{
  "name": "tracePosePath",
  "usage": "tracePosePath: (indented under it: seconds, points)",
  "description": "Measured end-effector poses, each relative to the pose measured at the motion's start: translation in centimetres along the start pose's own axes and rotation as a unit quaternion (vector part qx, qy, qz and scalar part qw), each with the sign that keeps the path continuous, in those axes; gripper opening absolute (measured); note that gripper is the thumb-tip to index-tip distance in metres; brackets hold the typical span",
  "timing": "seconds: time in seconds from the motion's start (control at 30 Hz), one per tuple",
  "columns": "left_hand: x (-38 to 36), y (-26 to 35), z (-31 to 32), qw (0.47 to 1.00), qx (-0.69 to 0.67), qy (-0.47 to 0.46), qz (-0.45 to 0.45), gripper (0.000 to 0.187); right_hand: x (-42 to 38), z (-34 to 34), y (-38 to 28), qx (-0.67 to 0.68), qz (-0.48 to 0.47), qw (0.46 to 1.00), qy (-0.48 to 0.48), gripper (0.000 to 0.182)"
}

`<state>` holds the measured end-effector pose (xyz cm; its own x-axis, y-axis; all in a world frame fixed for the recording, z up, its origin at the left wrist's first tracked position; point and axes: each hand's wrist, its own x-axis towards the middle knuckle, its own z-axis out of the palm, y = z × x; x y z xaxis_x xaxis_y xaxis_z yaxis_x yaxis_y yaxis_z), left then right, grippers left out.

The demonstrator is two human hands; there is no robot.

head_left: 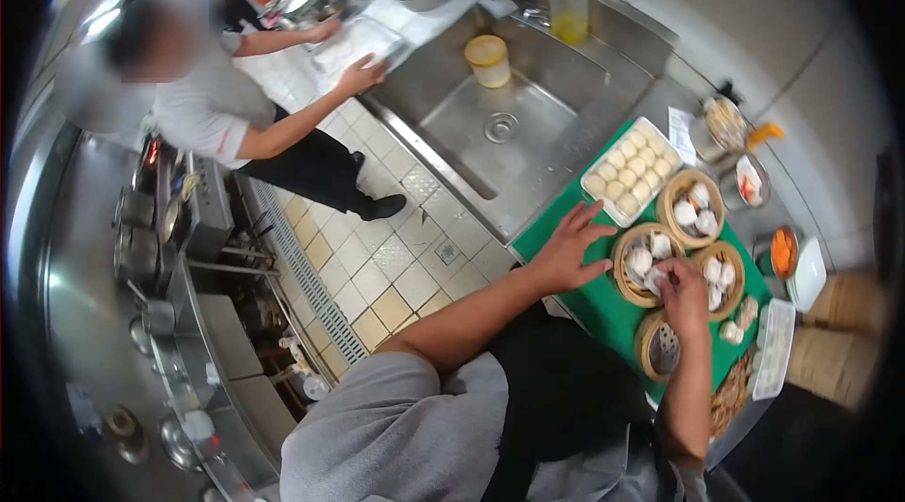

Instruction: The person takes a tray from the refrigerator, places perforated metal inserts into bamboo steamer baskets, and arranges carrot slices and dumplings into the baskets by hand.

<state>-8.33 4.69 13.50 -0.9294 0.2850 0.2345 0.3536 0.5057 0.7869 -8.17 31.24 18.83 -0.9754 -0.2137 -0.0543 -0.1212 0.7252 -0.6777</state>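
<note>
My left hand (570, 252) is open, its fingers spread beside the near-left bamboo steamer (619, 266). My right hand (684, 296) reaches over that steamer's right side, fingers pinched on a white bun (655, 281) partly hidden by them. More white buns (640, 261) sit in the same steamer. Two other bamboo steamers, one behind (666, 219) and one at the right (738, 287), also hold white buns. Closer to me, a bamboo steamer (643, 351) shows a perforated liner. A white tray (603, 201) of round pale dough pieces lies behind my left hand.
All this stands on a green board (608, 313) beside a steel sink (556, 125) holding a yellow-lidded tub (487, 62). Containers of orange food (782, 251) and other ingredients (749, 183) line the wall. A co-worker (226, 106) handles a tray (358, 49) across the sink.
</note>
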Motion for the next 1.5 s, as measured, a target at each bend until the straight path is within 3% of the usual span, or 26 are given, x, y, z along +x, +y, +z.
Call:
tracePosePath:
  seconds: [0.1, 0.17, 0.3, 0.43, 0.53, 0.6, 0.67, 0.8, 0.87, 1.03, 1.2, 1.3, 1.43, 1.5]
  points:
    - [-3.0, -0.8, -1.7, 0.997, 0.012, 0.043, -0.058, 0.054, 0.0, 0.2, 1.3, 0.041, -0.071, 0.996, 0.034, 0.023]
    - [-5.8, -1.4, -2.9, 0.993, 0.024, 0.074, -0.090, 0.053, -0.2, -0.3, 1.3, 0.084, 0.000, 0.996, 0.017, 0.025]
    - [-12.2, -3.3, -5.1, 0.971, 0.036, 0.139, -0.193, 0.049, -0.2, -0.7, 2.3, 0.142, -0.036, 0.988, 0.057, 0.024]
    - [-18.5, -7.0, -7.0, 0.940, 0.050, 0.180, -0.287, 0.047, 0.3, -0.8, -0.2, 0.103, -0.050, 0.988, 0.100, 0.023]
    - [-21.0, -10.5, -9.2, 0.919, 0.026, 0.194, -0.342, 0.047, 0.6, 0.3, -5.7, 0.118, -0.032, 0.989, 0.084, 0.021]
    - [-21.3, -13.8, -11.8, 0.916, 0.014, 0.212, -0.339, 0.047, 1.7, 2.9, -8.9, 0.094, -0.053, 0.990, 0.089, 0.020]
    - [-21.7, -16.8, -14.2, 0.923, 0.033, 0.228, -0.308, 0.046, 2.7, 6.4, -12.6, 0.205, 0.009, 0.979, 0.019, 0.020]
    - [-20.7, -18.1, -22.7, 0.924, -0.014, 0.258, -0.282, 0.047, 6.7, 16.0, -16.3, 0.172, -0.069, 0.981, -0.055, 0.024]
    - [-20.2, -18.2, -26.7, 0.897, -0.130, 0.233, -0.351, 0.046, 8.8, 20.0, -19.3, 0.171, -0.059, 0.979, -0.096, 0.026]
    - [-18.4, -22.4, -32.4, 0.876, -0.204, 0.280, -0.336, 0.046, 14.7, 26.5, -23.2, 0.239, -0.009, 0.953, -0.189, 0.033]
    - [-15.5, -27.9, -35.2, 0.849, -0.278, 0.323, -0.314, 0.047, 23.2, 31.3, -24.0, 0.286, 0.036, 0.934, -0.209, 0.041]
    - [-13.6, -30.6, -36.3, 0.860, -0.253, 0.324, -0.303, 0.052, 30.6, 35.2, -26.0, 0.346, 0.069, 0.916, -0.190, 0.046]
    - [-11.5, -31.9, -38.8, 0.862, -0.206, 0.289, -0.362, 0.056, 42.5, 41.7, -29.5, 0.372, 0.077, 0.910, -0.165, 0.056]
    - [-10.7, -32.3, -40.1, 0.867, -0.201, 0.290, -0.352, 0.059, 47.2, 43.6, -32.2, 0.402, 0.106, 0.891, -0.181, 0.052]
